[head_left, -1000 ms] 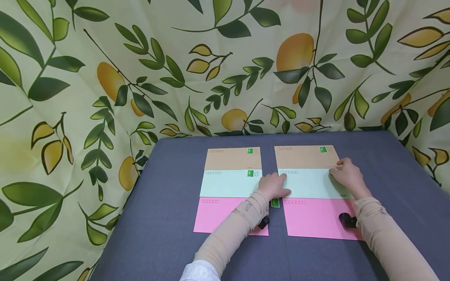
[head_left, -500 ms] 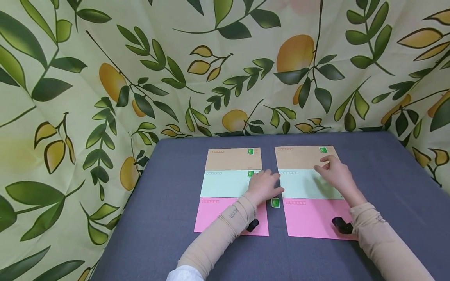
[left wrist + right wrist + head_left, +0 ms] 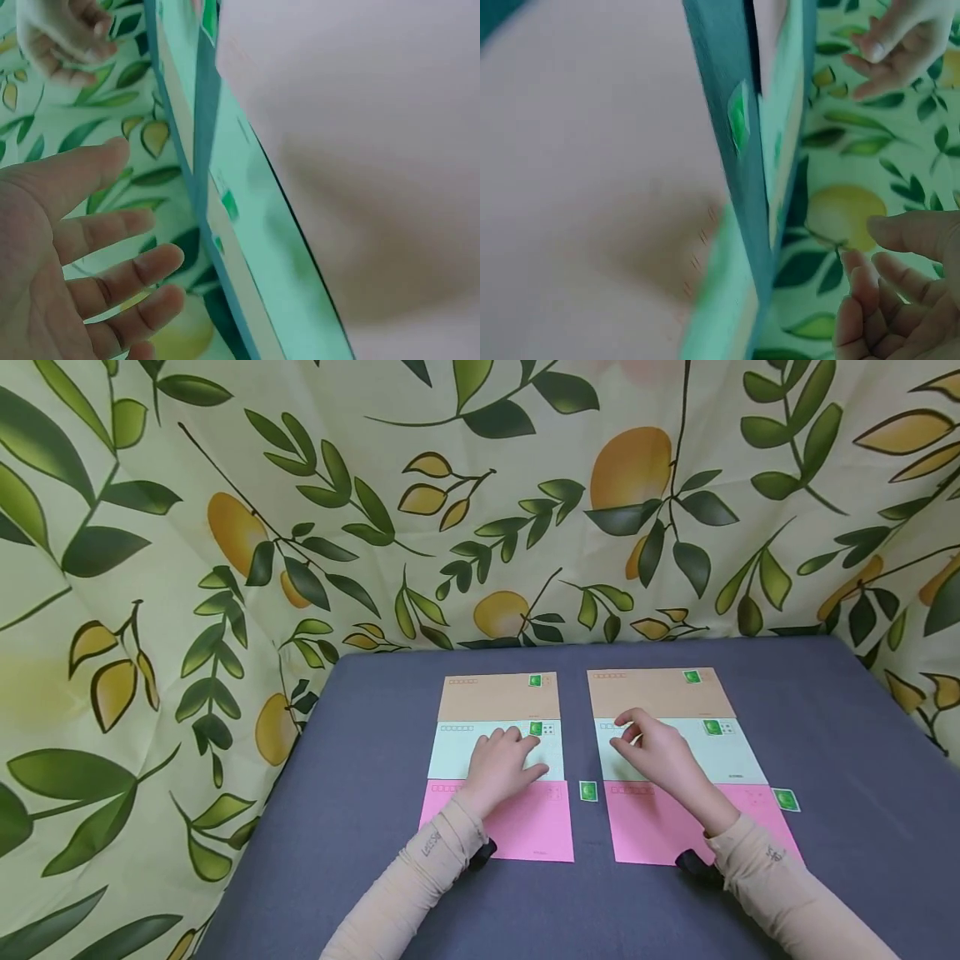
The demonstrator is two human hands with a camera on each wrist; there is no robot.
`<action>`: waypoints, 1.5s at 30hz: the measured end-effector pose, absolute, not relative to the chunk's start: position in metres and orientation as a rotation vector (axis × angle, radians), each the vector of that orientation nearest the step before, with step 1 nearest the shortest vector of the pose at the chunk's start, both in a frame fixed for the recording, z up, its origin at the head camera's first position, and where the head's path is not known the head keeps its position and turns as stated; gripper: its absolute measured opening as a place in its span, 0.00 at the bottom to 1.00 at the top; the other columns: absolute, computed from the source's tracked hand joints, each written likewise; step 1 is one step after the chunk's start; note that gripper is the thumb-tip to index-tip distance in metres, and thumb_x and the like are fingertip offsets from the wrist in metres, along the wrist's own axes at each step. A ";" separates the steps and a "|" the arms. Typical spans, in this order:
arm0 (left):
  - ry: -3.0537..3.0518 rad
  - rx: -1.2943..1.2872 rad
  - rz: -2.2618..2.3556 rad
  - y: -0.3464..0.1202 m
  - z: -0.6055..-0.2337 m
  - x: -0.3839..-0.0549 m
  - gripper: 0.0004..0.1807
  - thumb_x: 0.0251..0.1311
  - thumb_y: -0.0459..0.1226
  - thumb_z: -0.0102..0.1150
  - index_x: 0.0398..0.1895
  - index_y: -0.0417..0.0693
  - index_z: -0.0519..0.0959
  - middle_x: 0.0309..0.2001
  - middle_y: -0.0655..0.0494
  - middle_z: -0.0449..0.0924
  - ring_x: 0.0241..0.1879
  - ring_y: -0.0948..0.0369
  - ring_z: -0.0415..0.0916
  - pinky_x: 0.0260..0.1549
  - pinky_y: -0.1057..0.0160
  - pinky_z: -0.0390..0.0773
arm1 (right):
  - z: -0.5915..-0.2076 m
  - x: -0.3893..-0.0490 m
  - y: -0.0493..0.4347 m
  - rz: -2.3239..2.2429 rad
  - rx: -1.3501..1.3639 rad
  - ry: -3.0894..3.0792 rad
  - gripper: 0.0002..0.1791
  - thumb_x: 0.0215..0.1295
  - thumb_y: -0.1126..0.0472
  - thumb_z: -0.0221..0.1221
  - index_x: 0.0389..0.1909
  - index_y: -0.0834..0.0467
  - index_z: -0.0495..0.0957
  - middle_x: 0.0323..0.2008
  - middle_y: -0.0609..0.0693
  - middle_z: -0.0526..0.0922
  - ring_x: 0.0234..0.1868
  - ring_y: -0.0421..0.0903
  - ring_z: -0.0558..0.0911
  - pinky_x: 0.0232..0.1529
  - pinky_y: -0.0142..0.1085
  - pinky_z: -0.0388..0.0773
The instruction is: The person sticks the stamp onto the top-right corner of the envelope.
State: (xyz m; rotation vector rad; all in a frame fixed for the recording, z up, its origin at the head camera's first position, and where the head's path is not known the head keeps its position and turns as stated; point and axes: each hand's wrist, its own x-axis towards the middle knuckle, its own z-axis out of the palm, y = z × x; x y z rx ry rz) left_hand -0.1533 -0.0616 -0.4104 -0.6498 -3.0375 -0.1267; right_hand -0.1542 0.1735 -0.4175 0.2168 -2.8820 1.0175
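My left hand (image 3: 501, 770) hovers over the left mint envelope (image 3: 450, 752), fingers spread and relaxed, holding nothing. Above the right mint envelope (image 3: 727, 758) is my right hand (image 3: 660, 762), its fingers loosely bent with nothing between them. Each mint envelope has a green stamp by its upper right corner, as do the left brown envelope (image 3: 487, 698) and right brown envelope (image 3: 652, 695). A loose green stamp (image 3: 588, 791) lies beside the left pink envelope (image 3: 525, 831). Another loose stamp (image 3: 787, 800) lies by the upper right corner of the right pink envelope (image 3: 637, 831).
The envelopes overlap in two columns on a dark blue tablecloth (image 3: 360, 777), with a narrow strip of cloth between them. A leaf-patterned curtain (image 3: 435, 552) hangs behind and along the left side. Black wrist cameras sit under both wrists.
Both hands have moved left, the right one away from the right mint envelope's stamp corner, the left one off the gap between columns. Stamps they covered now show.
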 end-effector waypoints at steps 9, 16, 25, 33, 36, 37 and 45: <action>-3.099 -0.468 -0.311 -0.105 -0.419 -0.140 0.23 0.52 0.53 0.61 0.50 0.55 0.80 0.39 0.52 0.78 0.35 0.55 0.72 0.35 0.58 0.69 | -0.437 -0.139 0.143 1.034 0.349 -2.985 0.13 0.55 0.66 0.61 0.41 0.63 0.75 0.29 0.50 0.80 0.26 0.41 0.74 0.25 0.32 0.69; -3.107 -0.380 -0.420 -0.129 -0.430 -0.123 0.22 0.48 0.49 0.65 0.46 0.49 0.81 0.34 0.48 0.77 0.28 0.53 0.68 0.33 0.55 0.71 | -0.449 -0.136 0.135 0.909 0.422 -3.013 0.13 0.51 0.66 0.64 0.38 0.64 0.76 0.27 0.51 0.76 0.25 0.42 0.70 0.26 0.32 0.67; -3.205 -0.196 -0.559 -0.153 -0.441 -0.109 0.26 0.44 0.46 0.69 0.48 0.45 0.79 0.39 0.41 0.72 0.31 0.51 0.66 0.32 0.54 0.71 | -0.454 -0.133 0.136 0.828 0.403 -3.080 0.13 0.50 0.68 0.64 0.38 0.66 0.78 0.31 0.54 0.78 0.29 0.45 0.74 0.34 0.40 0.75; -3.243 -0.123 -0.621 -0.158 -0.443 -0.107 0.31 0.44 0.45 0.70 0.54 0.47 0.76 0.48 0.33 0.70 0.40 0.43 0.71 0.41 0.46 0.74 | -0.457 -0.133 0.136 0.788 0.413 -3.102 0.12 0.51 0.69 0.62 0.38 0.66 0.80 0.30 0.54 0.76 0.28 0.44 0.72 0.32 0.38 0.74; -3.257 -0.081 -0.644 -0.158 -0.445 -0.105 0.31 0.45 0.45 0.70 0.55 0.47 0.75 0.51 0.32 0.70 0.43 0.41 0.72 0.42 0.45 0.74 | -0.458 -0.132 0.136 0.814 0.412 -3.105 0.08 0.51 0.69 0.62 0.34 0.64 0.80 0.29 0.53 0.74 0.27 0.44 0.71 0.30 0.37 0.72; -3.257 -0.072 -0.649 -0.158 -0.446 -0.105 0.31 0.45 0.45 0.70 0.55 0.47 0.75 0.52 0.32 0.71 0.43 0.41 0.72 0.43 0.44 0.74 | -0.459 -0.132 0.136 0.830 0.412 -3.101 0.07 0.51 0.69 0.62 0.33 0.63 0.79 0.29 0.53 0.73 0.27 0.44 0.71 0.30 0.37 0.71; -3.260 -0.137 -0.702 -0.163 -0.446 -0.105 0.38 0.38 0.47 0.74 0.57 0.46 0.74 0.54 0.32 0.70 0.45 0.41 0.71 0.44 0.42 0.73 | -0.457 -0.135 0.136 0.902 0.411 -3.071 0.08 0.50 0.71 0.62 0.27 0.60 0.72 0.25 0.50 0.71 0.26 0.43 0.69 0.28 0.34 0.67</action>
